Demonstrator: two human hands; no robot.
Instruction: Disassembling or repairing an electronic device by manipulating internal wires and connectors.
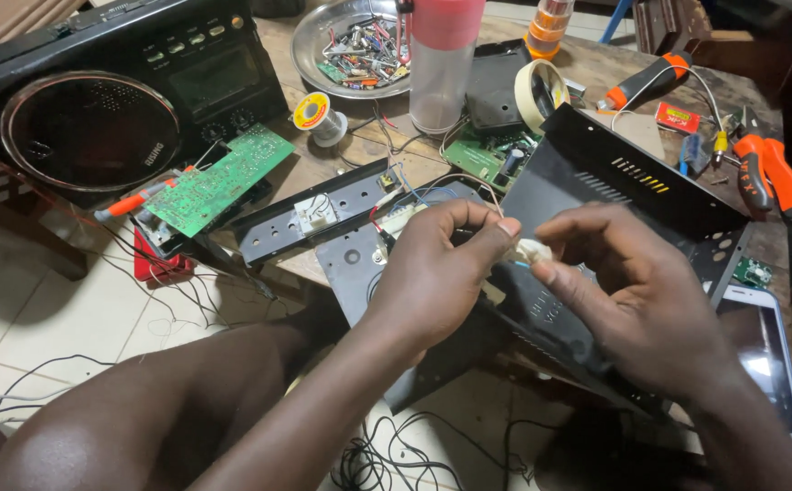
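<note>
A small white plastic connector (532,251) is sitting pinched between fingertips above the black metal chassis (614,182). The chassis is lying open and tilted, its slotted lid panel angling upward

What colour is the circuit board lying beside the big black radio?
Green; the circuit board shows best in the head view, left of the hands.

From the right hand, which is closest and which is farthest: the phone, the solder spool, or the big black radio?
Measured from the right hand in the head view:
1. White phone, just to its right at the table edge.
2. Solder spool, up and left, beside the metal dish.
3. Black radio, far left corner.
</note>
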